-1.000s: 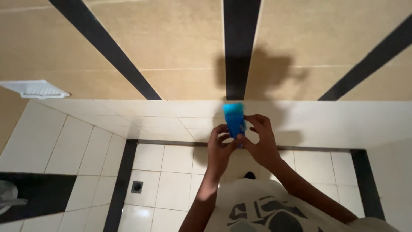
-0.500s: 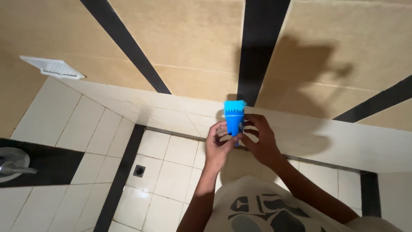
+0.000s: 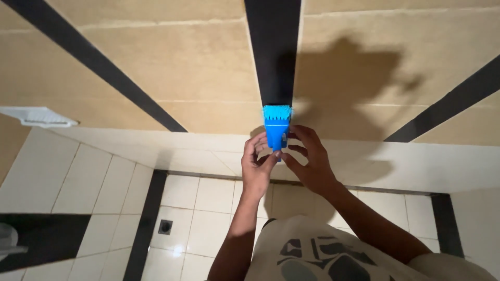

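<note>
While both hands meet in front of the wall, this shows:
Left hand (image 3: 258,164): fingers wrap the blue brush (image 3: 276,127) low down.
Right hand (image 3: 307,158): fingers pinch the brush too.
Brush: upright, wide end up, against the black stripe (image 3: 273,52).
Floor drain (image 3: 165,227): far below, left.
</note>
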